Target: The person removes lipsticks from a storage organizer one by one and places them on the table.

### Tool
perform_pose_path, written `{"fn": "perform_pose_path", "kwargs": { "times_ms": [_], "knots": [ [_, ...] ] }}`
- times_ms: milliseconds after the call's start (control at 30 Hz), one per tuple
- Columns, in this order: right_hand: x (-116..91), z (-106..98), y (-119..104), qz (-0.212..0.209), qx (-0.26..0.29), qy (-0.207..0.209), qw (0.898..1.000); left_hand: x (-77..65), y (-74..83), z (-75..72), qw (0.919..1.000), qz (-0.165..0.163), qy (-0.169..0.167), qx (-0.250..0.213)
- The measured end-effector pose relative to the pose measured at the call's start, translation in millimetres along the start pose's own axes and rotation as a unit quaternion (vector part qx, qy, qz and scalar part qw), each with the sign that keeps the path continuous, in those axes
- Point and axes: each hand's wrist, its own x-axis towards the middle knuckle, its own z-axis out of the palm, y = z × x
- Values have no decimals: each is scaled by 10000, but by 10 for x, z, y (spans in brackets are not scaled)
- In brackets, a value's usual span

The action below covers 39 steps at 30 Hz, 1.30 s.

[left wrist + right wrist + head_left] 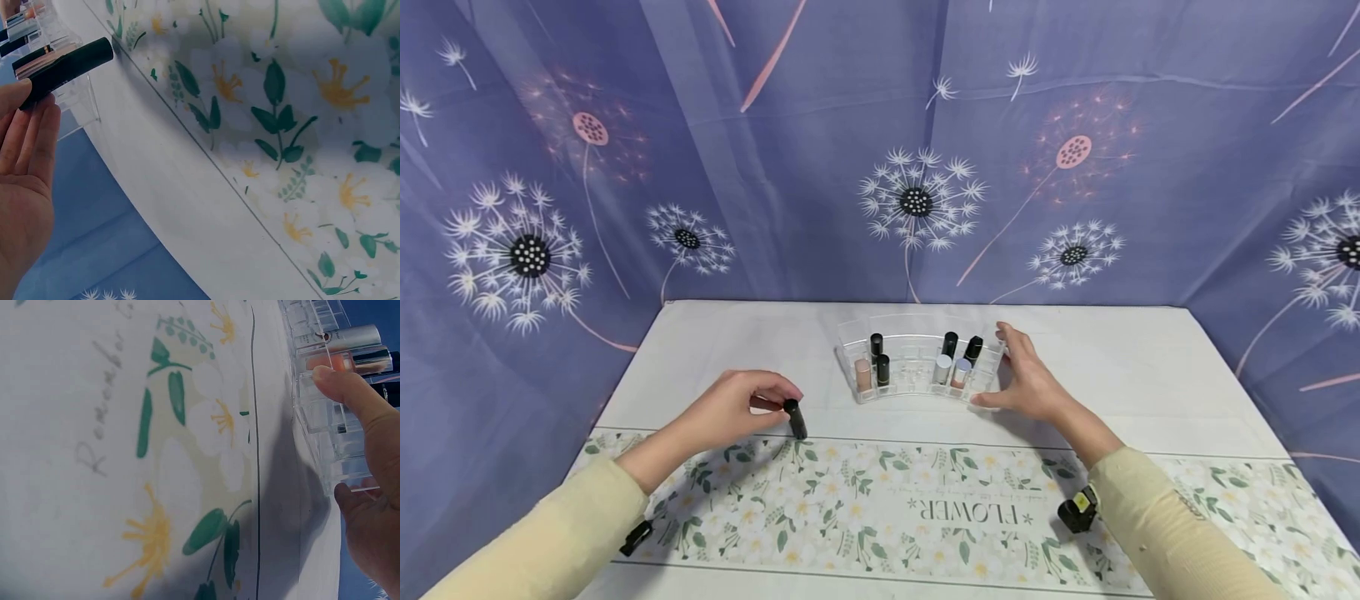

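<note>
Seven cosmetics [883, 370] in clear organizer [916, 381] — right hand [1028, 385] gripping it, left hand [736, 406] pinching black tube [797, 423].

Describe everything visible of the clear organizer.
The clear organizer looks like rigid transparent plastic: a curved, tiered rack divided into small compartments. It stands upright on the white cloth, beyond the floral strip. Seven small cosmetic containers stand in it, three toward the left end and four toward the right; the middle compartments look empty. The right hand's grip spans its right end, thumb at the front corner, fingers toward the back.
</note>
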Motion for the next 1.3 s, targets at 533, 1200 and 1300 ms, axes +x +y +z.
{"fn": "perform_pose_path", "kwargs": {
  "times_ms": [533,1200,1300],
  "knots": [
    [19,-7,-20,12,97,-35,9999,-67,-20,30,9997,105,30,196],
    [8,-4,-29,20,125,-38,9999,-46,-5,2,9994,97,135,290],
    [5,-6,-27,26,138,-42,9999,-1,29,-28,9995,160,137,244]
  ]
}}
